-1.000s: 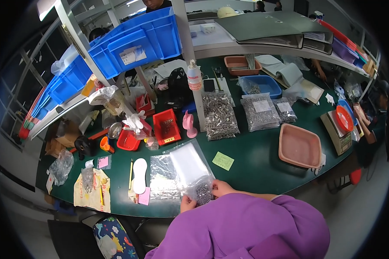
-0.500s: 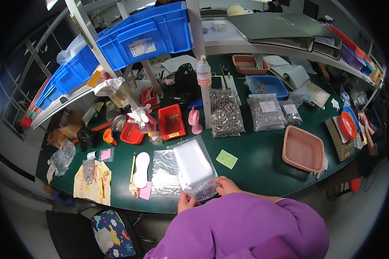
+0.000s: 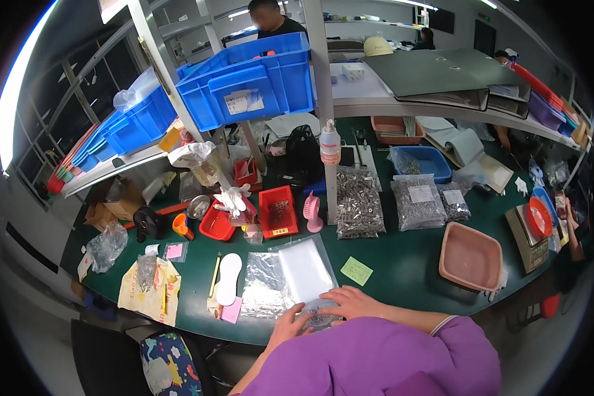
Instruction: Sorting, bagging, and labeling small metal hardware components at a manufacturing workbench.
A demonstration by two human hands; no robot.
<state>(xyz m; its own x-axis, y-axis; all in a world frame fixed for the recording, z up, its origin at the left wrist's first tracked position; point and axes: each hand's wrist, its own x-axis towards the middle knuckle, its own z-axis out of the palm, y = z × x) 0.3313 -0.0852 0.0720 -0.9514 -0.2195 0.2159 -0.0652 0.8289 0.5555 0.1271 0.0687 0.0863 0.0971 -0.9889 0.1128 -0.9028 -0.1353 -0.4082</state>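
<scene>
A small clear plastic bag of small metal parts [image 3: 321,315] lies at the table's front edge, between my two hands. My left hand [image 3: 289,326] rests at the bag's left side with its fingers apart. From the right, my right hand [image 3: 354,303] reaches over the bag, its fingers stretched out across the top. Just beyond is a stack of white translucent plastic sheets or bags [image 3: 305,269], with a flat clear bag [image 3: 265,284] to its left. My body hides the bag's near edge.
Left of the hands lie a white insole-shaped piece [image 3: 230,280] and a pink note [image 3: 231,310]. Bags of metal parts [image 3: 360,201] stand beyond, near a pink fan [image 3: 312,212] and red trays [image 3: 278,211]. A pinkish-brown basin [image 3: 470,256] sits right. A shelf post [image 3: 322,79] rises ahead.
Both hands have gone from pinching the bag's edges to lying on it with fingers spread. The bag has come down flatter. The view has tilted up, showing a person behind the shelf.
</scene>
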